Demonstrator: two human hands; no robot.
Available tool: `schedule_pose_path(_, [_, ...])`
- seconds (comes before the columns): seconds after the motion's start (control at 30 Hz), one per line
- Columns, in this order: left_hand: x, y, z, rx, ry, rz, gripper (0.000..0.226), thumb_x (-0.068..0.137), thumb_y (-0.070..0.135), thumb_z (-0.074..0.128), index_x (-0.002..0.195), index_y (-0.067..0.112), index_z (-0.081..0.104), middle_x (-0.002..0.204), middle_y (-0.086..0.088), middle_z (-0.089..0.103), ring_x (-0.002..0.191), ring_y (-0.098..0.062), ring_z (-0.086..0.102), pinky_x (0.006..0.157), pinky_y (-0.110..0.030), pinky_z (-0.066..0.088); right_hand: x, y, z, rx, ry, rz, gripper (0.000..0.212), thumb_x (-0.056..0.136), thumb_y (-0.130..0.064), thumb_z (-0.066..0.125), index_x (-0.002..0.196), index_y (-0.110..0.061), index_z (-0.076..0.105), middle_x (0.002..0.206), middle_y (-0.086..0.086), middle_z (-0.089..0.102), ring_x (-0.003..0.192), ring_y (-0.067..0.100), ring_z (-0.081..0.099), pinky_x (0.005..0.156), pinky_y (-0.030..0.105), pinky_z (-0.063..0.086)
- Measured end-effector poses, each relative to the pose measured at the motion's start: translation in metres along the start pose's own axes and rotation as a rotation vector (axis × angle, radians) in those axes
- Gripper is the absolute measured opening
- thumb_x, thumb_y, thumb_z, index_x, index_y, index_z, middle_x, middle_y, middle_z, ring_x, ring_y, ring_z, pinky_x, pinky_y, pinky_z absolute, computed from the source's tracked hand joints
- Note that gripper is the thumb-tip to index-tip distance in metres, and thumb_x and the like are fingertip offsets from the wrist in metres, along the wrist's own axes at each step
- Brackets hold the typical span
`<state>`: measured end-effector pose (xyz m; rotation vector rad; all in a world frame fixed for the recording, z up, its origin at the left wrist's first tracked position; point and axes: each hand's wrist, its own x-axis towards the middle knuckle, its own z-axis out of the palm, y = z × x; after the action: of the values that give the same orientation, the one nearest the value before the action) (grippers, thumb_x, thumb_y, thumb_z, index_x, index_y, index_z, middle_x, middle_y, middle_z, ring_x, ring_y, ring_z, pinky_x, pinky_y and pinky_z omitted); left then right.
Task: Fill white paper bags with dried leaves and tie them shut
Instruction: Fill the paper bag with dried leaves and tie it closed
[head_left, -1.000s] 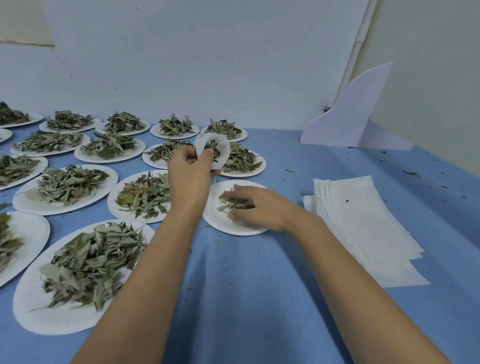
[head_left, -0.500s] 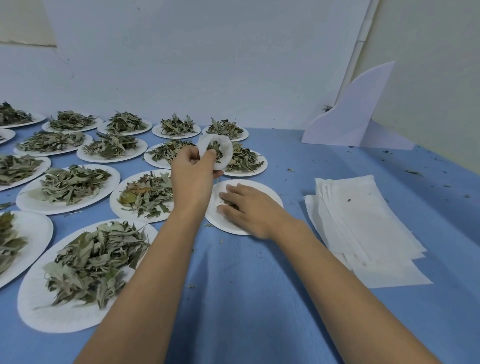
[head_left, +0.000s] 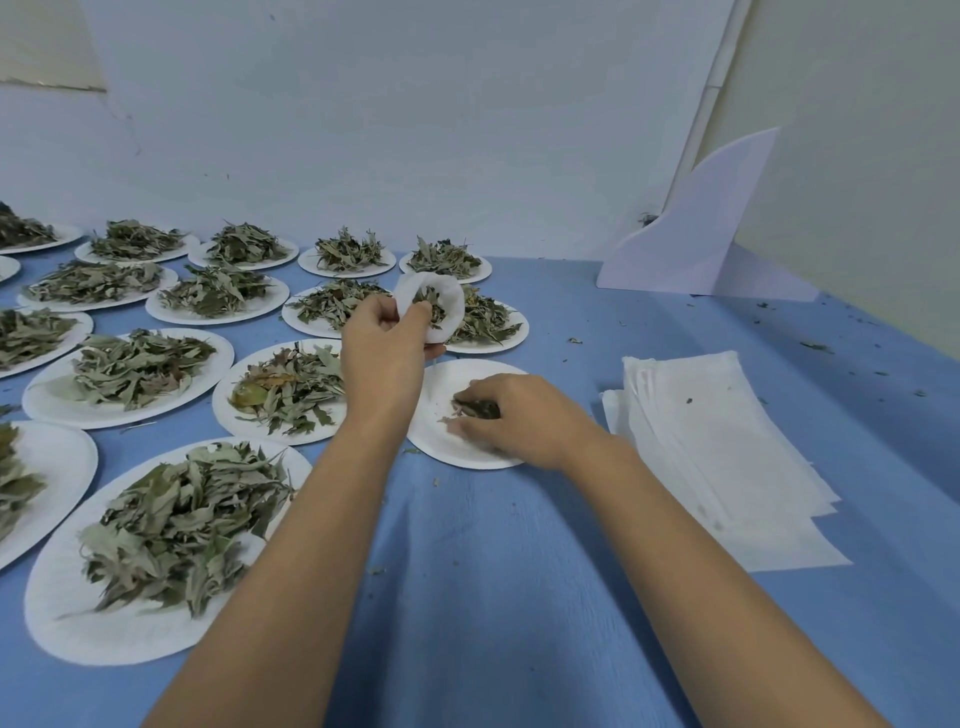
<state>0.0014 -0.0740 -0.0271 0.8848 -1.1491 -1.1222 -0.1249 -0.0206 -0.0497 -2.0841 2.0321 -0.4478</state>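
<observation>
Right hand (head_left: 511, 415) has curled round leaves (head_left: 475, 409); heaped plates (head_left: 52, 406) left, bags (head_left: 717, 441) right.

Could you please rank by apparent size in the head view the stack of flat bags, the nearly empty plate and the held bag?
Largest: stack of flat bags
Then: nearly empty plate, partly hidden
Smallest: held bag, though slightly farther away

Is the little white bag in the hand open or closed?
Open. The left hand holds the white bag with its mouth spread wide and round, and dried leaves show inside it.
</observation>
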Motion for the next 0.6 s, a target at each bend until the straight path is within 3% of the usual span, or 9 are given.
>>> schedule_pose_path(0.13, [0.001, 0.001, 0.000, -0.007, 0.005, -0.007, 0.023, 0.091, 0.010, 0.057, 0.071, 0.012, 0.046, 0.074, -0.001, 0.055, 0.065, -0.008, 0.062, 0.061, -0.018, 0.055, 0.001, 0.001, -0.001, -0.061, -0.022, -0.016, 0.035, 0.096, -0.032, 0.052, 0.128, -0.021, 0.060, 0.125, -0.002, 0.063, 0.113, 0.020, 0.053, 0.087, 0.029, 0.042])
schedule_pose_path(0.3, [0.000, 0.000, -0.001, -0.004, 0.006, -0.005, 0.023, 0.091, 0.010, 0.057, 0.070, 0.013, 0.047, 0.075, -0.003, 0.055, 0.067, -0.010, 0.062, 0.060, -0.018, 0.054, 0.003, 0.000, 0.001, -0.116, -0.015, -0.016, 0.033, 0.098, -0.027, 0.049, 0.129, -0.023, 0.059, 0.131, -0.001, 0.059, 0.125, 0.019, 0.047, 0.096, 0.031, 0.040])
schedule_pose_path(0.4, [0.000, 0.000, -0.001, -0.004, 0.007, -0.010, 0.023, 0.091, 0.010, 0.058, 0.071, 0.013, 0.047, 0.074, -0.001, 0.055, 0.064, -0.008, 0.063, 0.060, -0.018, 0.055, 0.000, -0.002, 0.001, -0.024, 0.064, 0.021, 0.036, 0.095, -0.037, 0.050, 0.128, -0.025, 0.059, 0.135, -0.002, 0.056, 0.128, 0.015, 0.045, 0.088, 0.030, 0.041])
schedule_pose_path(0.5, [0.000, 0.000, -0.001, 0.000, 0.003, -0.011, 0.022, 0.090, 0.010, 0.058, 0.072, 0.012, 0.047, 0.072, 0.000, 0.055, 0.055, -0.001, 0.062, 0.062, -0.021, 0.056, 0.001, -0.009, 0.005, -0.106, 0.204, 0.093, 0.040, 0.091, -0.048, 0.051, 0.120, -0.023, 0.063, 0.121, -0.001, 0.059, 0.115, 0.021, 0.050, 0.079, 0.034, 0.042])
schedule_pose_path(0.6, [0.000, 0.000, -0.001, -0.007, 0.007, -0.013, 0.024, 0.090, 0.009, 0.057, 0.070, 0.012, 0.046, 0.074, -0.002, 0.054, 0.059, -0.004, 0.062, 0.061, -0.019, 0.055, 0.002, -0.015, 0.010, -0.168, 0.174, 0.161, 0.043, 0.087, -0.054, 0.054, 0.112, -0.020, 0.064, 0.115, 0.001, 0.058, 0.107, 0.021, 0.052, 0.070, 0.029, 0.035])
